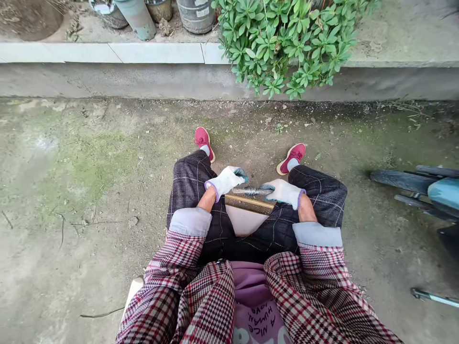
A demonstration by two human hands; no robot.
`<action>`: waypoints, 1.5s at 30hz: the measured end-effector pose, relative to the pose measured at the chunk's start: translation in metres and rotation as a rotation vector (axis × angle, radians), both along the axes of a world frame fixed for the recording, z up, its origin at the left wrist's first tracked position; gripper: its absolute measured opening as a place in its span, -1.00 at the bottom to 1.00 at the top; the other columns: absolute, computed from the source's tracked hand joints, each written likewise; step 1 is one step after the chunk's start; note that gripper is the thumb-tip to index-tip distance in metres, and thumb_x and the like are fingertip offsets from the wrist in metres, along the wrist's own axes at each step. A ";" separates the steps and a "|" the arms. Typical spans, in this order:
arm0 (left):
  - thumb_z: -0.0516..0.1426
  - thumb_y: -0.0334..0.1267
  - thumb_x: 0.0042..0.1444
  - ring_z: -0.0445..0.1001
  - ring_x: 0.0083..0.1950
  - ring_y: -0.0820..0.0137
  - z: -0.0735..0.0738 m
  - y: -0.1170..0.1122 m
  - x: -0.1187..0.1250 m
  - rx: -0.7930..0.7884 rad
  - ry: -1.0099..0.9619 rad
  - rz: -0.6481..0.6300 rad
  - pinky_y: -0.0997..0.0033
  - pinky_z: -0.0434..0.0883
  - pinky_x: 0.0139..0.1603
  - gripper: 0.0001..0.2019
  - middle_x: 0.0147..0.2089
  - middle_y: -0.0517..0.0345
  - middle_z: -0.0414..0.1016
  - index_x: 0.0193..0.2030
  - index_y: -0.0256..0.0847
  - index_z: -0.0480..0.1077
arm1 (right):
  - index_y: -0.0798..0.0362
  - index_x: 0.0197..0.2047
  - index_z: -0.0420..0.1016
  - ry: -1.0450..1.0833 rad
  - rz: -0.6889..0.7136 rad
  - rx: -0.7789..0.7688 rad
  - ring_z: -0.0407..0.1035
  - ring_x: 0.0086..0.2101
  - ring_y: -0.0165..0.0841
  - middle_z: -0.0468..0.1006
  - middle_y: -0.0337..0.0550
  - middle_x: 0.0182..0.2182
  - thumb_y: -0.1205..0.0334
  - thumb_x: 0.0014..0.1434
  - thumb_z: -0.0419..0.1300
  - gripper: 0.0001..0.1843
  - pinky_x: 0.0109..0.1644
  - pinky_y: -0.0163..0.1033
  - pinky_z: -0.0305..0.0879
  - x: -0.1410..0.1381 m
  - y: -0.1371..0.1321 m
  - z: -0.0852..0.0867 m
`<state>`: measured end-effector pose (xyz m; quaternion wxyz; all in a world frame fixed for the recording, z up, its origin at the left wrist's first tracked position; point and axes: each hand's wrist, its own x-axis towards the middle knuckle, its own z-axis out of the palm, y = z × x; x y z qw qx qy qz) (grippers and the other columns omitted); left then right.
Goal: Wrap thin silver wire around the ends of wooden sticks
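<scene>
With right hand [281,192] tight on right end of wire-wound rod [252,191], left hand [228,179] beside left end, its grip indiscernible.

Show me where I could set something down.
Mossy ground left of the left knee; the gritty strip between red shoes and wall. Crowded: around the left hand, right hand and rod; far right, by the wheel.

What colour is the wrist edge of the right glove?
The wrist edge of the right glove is purple, seen best in the head view.
</scene>
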<state>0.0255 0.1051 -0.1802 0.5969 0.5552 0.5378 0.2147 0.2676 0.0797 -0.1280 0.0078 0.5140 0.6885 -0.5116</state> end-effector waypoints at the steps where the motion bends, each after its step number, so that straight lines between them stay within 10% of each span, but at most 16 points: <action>1: 0.24 -0.39 -0.07 0.39 -0.36 0.45 0.001 -0.001 0.000 0.015 0.039 -0.031 0.47 0.33 -0.28 -0.98 -0.44 0.24 0.51 -0.44 -0.26 0.52 | 0.11 -0.15 0.65 -0.061 0.023 -0.009 0.52 -0.25 -0.31 0.66 -0.19 -0.26 0.10 0.20 0.42 -0.74 -0.17 -0.26 0.49 -0.001 0.001 -0.002; 7: 0.19 -0.47 0.03 0.49 -0.30 0.40 0.009 -0.003 0.008 0.091 0.188 -0.137 0.47 0.39 -0.21 -0.83 -0.35 0.21 0.61 -0.29 -0.26 0.62 | 0.06 0.23 0.49 -0.344 0.034 0.000 0.51 0.05 -0.16 0.52 0.01 0.17 0.06 0.41 0.27 -0.58 0.10 0.05 0.53 -0.012 0.005 -0.013; 22: 0.27 -0.38 0.03 0.60 -0.09 0.21 0.009 -0.006 0.011 0.117 0.213 -0.007 0.37 0.47 -0.01 -0.91 -0.30 0.05 0.66 -0.31 -0.22 0.63 | 0.03 0.06 0.62 -0.434 -0.198 0.167 0.58 -0.16 -0.15 0.70 -0.04 -0.18 0.23 0.22 0.27 -0.66 -0.07 -0.17 0.46 -0.011 0.009 -0.037; 30: 0.28 -0.40 0.08 0.58 -0.18 0.32 0.008 -0.005 0.013 -0.004 -0.008 0.017 0.39 0.48 -0.03 -0.95 -0.33 0.07 0.67 -0.30 -0.31 0.59 | 0.04 -0.18 0.52 0.546 -0.806 -0.218 0.25 -0.63 -0.48 0.49 -0.36 -0.51 0.06 -0.20 0.46 -0.51 -0.62 -0.35 0.24 -0.011 0.007 -0.024; 45: 0.36 -0.18 0.08 0.62 -0.22 0.26 0.000 -0.005 0.021 -0.252 -0.251 0.093 0.17 0.57 -0.04 -0.77 -0.30 -0.03 0.64 -0.26 -0.30 0.50 | -0.04 -0.11 0.47 0.834 -0.983 -0.152 0.20 -0.61 -0.52 0.39 -0.43 -0.51 -0.03 -0.17 0.50 -0.43 -0.59 -0.38 0.15 0.016 0.014 -0.022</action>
